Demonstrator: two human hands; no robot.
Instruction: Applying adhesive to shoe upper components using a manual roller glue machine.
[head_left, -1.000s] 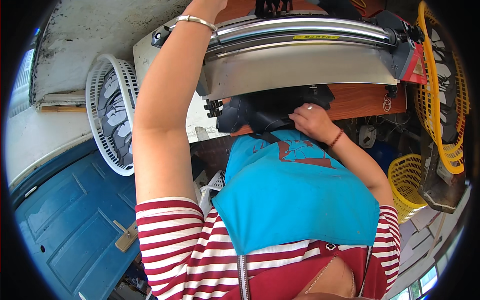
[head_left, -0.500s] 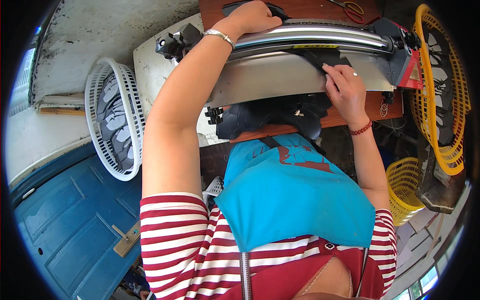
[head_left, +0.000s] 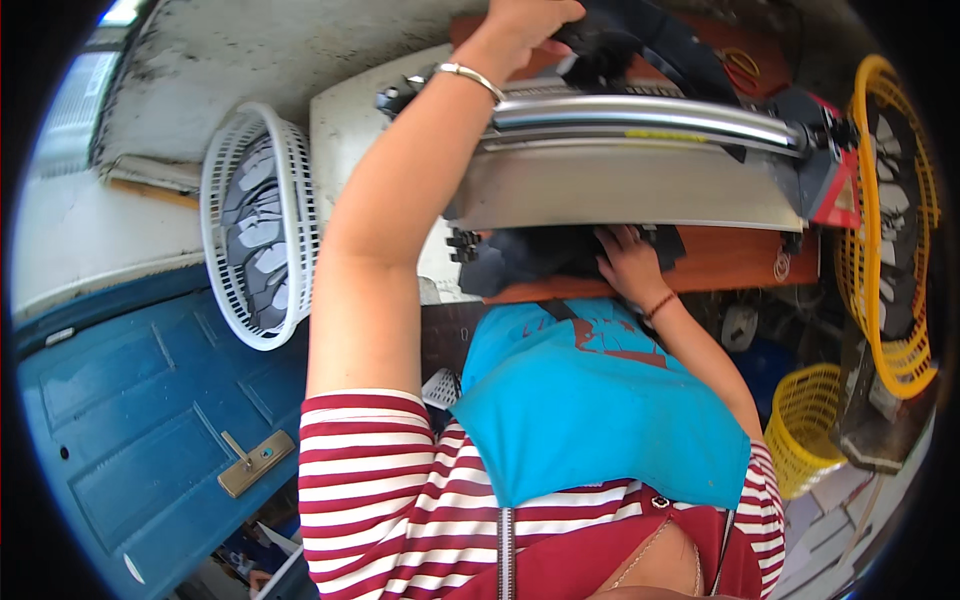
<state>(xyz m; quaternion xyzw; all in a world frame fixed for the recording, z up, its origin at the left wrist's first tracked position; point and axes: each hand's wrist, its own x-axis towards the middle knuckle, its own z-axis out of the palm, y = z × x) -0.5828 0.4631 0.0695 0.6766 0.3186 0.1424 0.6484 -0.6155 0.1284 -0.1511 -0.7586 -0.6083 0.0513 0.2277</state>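
Observation:
Beyond the metal roller (head_left: 640, 110) of the machine, my left hand (head_left: 530, 28) is closed on the edge of a dark, flexible cut piece (head_left: 650, 40). That piece is raised, curved and slightly blurred. My right hand (head_left: 632, 265) rests, fingers apart, on a pile of black cut pieces (head_left: 530, 262) in front of the machine's flat metal plate (head_left: 640, 195). The plate's front edge is close to my fingertips. A small dark tip of material (head_left: 735, 153) sticks out below the roller's right part.
A white basket (head_left: 298, 200) of grey and black pieces stands at left, a yellow basket (head_left: 868, 200) of similar pieces at right. Lower right is another yellow basket (head_left: 808, 400). Orange-handled scissors (head_left: 740, 70) lie behind the machine. A blue door (head_left: 130, 400) is lower left.
My right hand has left the strip on the metal plate and come down to the pile nearer me. My left hand has moved up and away, and dark material now rises behind the roller.

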